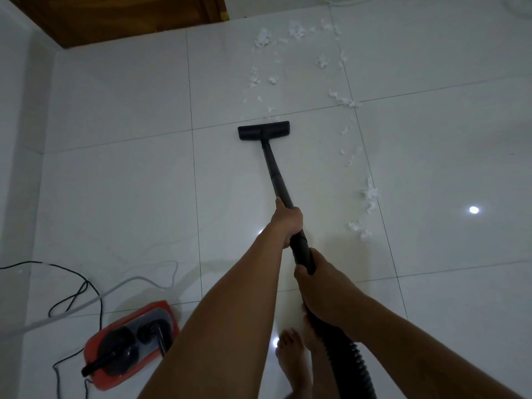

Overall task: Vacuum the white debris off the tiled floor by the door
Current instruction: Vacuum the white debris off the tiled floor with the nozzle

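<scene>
We are gripping pipe [275, 171] two-handed: left hand [288, 223] curling round it forward, likely steering; right hand [322, 289] clasping rear, likely pushing. Nozzle [263, 131] lying flat, facing debris [262, 38].

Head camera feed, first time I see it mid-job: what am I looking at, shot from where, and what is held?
This one view comes from a camera worn on a person's head, looking down. There is no machine arm, just two bare hands. The left hand grips the black vacuum wand midway; the right hand grips its rear end, where the ribbed hose joins. The floor head rests on the white tiled floor. White debris lies scattered ahead and right of it, toward the wooden door. The red vacuum body and cords sit at lower left.
</scene>
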`<action>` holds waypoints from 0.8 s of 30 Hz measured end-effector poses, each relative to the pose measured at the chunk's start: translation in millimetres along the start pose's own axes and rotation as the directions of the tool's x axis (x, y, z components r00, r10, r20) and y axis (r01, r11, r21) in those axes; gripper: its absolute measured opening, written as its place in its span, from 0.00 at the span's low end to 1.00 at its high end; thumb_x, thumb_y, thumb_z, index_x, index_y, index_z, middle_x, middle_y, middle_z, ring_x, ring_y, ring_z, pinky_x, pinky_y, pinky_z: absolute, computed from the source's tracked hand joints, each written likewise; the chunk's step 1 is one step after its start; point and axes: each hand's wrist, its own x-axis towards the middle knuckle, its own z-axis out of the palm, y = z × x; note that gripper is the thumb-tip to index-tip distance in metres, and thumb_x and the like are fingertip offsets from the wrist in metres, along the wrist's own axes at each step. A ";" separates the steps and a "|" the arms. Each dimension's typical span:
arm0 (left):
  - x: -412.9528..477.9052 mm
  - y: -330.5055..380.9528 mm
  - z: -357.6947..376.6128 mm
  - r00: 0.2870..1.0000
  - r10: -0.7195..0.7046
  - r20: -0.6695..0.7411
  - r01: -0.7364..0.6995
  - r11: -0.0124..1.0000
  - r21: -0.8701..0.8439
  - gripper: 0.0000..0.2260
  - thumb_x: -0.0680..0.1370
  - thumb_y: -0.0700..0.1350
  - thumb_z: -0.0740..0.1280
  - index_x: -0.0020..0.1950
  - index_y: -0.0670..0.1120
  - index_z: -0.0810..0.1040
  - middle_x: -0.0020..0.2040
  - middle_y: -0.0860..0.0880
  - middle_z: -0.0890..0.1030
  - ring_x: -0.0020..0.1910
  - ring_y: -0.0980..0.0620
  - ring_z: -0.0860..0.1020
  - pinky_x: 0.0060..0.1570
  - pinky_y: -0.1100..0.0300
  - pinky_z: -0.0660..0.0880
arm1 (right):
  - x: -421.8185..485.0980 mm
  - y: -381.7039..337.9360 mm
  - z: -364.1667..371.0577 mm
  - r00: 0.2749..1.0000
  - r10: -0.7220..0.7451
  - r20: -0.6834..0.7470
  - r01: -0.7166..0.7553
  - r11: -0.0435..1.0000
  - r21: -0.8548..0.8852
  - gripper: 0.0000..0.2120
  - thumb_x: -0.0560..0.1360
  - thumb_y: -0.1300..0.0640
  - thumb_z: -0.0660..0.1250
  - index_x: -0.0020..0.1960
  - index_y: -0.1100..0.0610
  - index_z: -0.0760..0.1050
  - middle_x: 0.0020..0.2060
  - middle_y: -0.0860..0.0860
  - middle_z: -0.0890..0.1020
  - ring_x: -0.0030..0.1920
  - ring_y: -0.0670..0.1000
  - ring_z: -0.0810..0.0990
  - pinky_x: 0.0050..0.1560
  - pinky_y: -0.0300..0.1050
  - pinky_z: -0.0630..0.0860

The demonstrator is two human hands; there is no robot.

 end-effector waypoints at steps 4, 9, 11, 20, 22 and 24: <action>9.2 5.9 8.6 1.000 0.015 -0.012 -0.015 1.000 -0.004 0.31 0.84 0.44 0.55 0.82 0.58 0.43 0.70 0.42 0.73 0.63 0.42 0.76 0.62 0.46 0.77 | 13.1 6.7 -10.6 0.999 -0.038 -0.008 0.038 0.998 -0.040 0.11 0.84 0.52 0.54 0.66 0.49 0.66 0.38 0.53 0.78 0.24 0.44 0.76 0.23 0.33 0.71; 19.9 10.4 18.4 0.999 0.025 -0.026 -0.026 1.000 -0.015 0.31 0.84 0.45 0.54 0.82 0.59 0.42 0.69 0.42 0.73 0.62 0.42 0.77 0.59 0.47 0.78 | 26.1 11.7 -19.0 0.998 -0.063 -0.016 0.060 0.993 -0.105 0.13 0.84 0.51 0.54 0.69 0.48 0.64 0.37 0.51 0.79 0.22 0.42 0.75 0.26 0.34 0.72; 23.7 13.5 17.9 0.999 0.028 -0.032 -0.028 0.999 -0.016 0.31 0.84 0.45 0.54 0.82 0.59 0.41 0.69 0.42 0.74 0.61 0.42 0.77 0.60 0.47 0.78 | 29.0 10.2 -21.8 0.998 -0.062 -0.006 0.061 0.992 -0.106 0.14 0.84 0.49 0.54 0.69 0.47 0.63 0.36 0.50 0.80 0.24 0.44 0.77 0.31 0.38 0.74; 52.0 64.1 6.2 0.998 0.030 -0.053 -0.030 1.000 -0.009 0.31 0.84 0.46 0.55 0.82 0.59 0.42 0.70 0.40 0.73 0.62 0.41 0.77 0.61 0.44 0.78 | 52.8 -39.9 -51.8 0.998 -0.020 0.057 0.017 0.998 0.056 0.17 0.86 0.51 0.53 0.74 0.48 0.60 0.39 0.55 0.77 0.21 0.45 0.75 0.23 0.37 0.74; 57.9 76.2 1.1 0.998 0.027 -0.055 -0.026 1.000 0.006 0.31 0.84 0.45 0.55 0.82 0.58 0.42 0.69 0.40 0.74 0.62 0.42 0.77 0.61 0.46 0.78 | 61.1 -50.8 -56.1 0.997 -0.039 0.063 0.036 0.998 0.043 0.16 0.85 0.52 0.54 0.72 0.50 0.62 0.38 0.53 0.77 0.25 0.46 0.77 0.28 0.41 0.78; 61.3 85.8 -5.3 0.998 0.020 -0.056 -0.019 1.000 0.020 0.31 0.84 0.45 0.55 0.82 0.58 0.42 0.68 0.41 0.74 0.61 0.43 0.77 0.58 0.48 0.78 | 65.3 -61.7 -57.9 0.997 -0.048 0.061 0.047 0.999 0.021 0.17 0.85 0.52 0.55 0.73 0.51 0.63 0.40 0.52 0.78 0.33 0.50 0.79 0.44 0.52 0.84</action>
